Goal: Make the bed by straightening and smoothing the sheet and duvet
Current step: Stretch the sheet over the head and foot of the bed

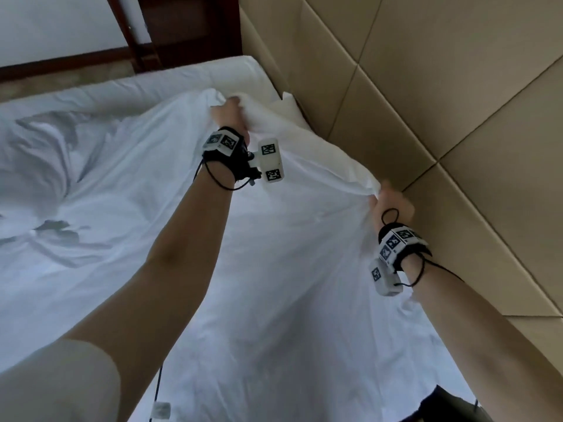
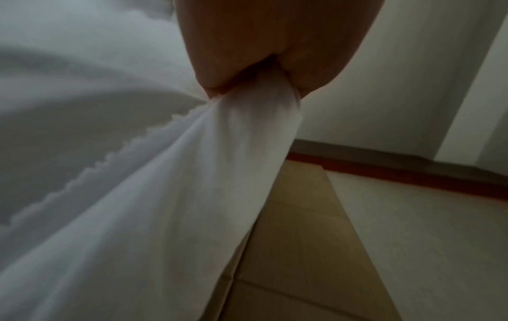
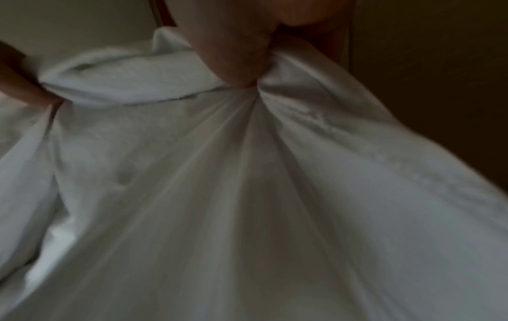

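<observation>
The white duvet covers most of the bed, its near-right part fairly flat and its far-left part rumpled. Its edge along the right is lifted off the bed, next to the tan padded headboard. The left hand grasps that edge at the far end, fingers curled round a bunch of cloth. The right hand clenches the same edge nearer, just beside the headboard. Beyond the duvet lies the white sheet; a pillow shows against the headboard.
</observation>
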Demonstrator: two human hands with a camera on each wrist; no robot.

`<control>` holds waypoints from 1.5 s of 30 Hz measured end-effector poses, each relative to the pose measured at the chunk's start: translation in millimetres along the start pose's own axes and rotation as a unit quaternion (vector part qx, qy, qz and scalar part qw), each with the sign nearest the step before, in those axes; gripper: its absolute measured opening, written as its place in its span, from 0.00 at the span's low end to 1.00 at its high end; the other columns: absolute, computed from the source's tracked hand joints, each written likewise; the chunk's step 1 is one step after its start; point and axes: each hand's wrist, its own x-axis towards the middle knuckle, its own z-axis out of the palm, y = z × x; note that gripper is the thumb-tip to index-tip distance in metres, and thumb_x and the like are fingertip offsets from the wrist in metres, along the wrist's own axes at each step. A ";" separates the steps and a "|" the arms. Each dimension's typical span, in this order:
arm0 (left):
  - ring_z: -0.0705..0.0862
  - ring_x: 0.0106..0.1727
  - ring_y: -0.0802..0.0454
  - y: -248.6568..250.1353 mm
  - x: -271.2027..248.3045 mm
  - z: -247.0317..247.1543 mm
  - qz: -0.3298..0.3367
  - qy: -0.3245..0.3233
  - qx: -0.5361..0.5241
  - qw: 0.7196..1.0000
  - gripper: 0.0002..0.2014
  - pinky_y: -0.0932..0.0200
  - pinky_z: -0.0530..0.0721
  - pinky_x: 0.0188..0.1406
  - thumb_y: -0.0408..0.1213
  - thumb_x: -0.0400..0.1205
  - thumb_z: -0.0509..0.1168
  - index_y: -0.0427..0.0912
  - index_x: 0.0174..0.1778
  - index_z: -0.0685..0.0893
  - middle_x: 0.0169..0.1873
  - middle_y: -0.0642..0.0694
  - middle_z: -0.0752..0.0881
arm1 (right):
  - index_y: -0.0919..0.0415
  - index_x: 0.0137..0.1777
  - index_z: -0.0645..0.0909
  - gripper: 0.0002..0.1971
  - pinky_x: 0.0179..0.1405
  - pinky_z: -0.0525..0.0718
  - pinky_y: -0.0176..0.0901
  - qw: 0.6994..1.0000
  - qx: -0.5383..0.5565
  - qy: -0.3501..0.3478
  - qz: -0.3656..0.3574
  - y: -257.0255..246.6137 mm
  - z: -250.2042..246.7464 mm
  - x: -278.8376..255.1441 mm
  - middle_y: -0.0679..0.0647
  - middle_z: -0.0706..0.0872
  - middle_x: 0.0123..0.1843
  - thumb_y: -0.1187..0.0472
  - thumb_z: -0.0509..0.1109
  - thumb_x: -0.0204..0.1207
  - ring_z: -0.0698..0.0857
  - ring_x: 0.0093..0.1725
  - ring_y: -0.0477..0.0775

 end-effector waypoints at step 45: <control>0.38 0.85 0.48 -287.7 -125.9 32.1 0.202 -0.376 0.776 0.465 0.34 0.43 0.37 0.83 0.39 0.83 0.60 0.54 0.84 0.53 0.84 0.45 0.39 | 0.70 0.71 0.67 0.18 0.60 0.78 0.56 0.951 0.111 -0.087 0.275 212.5 138.5 -114.7 0.69 0.72 0.72 0.71 0.56 0.82 0.76 0.68 0.70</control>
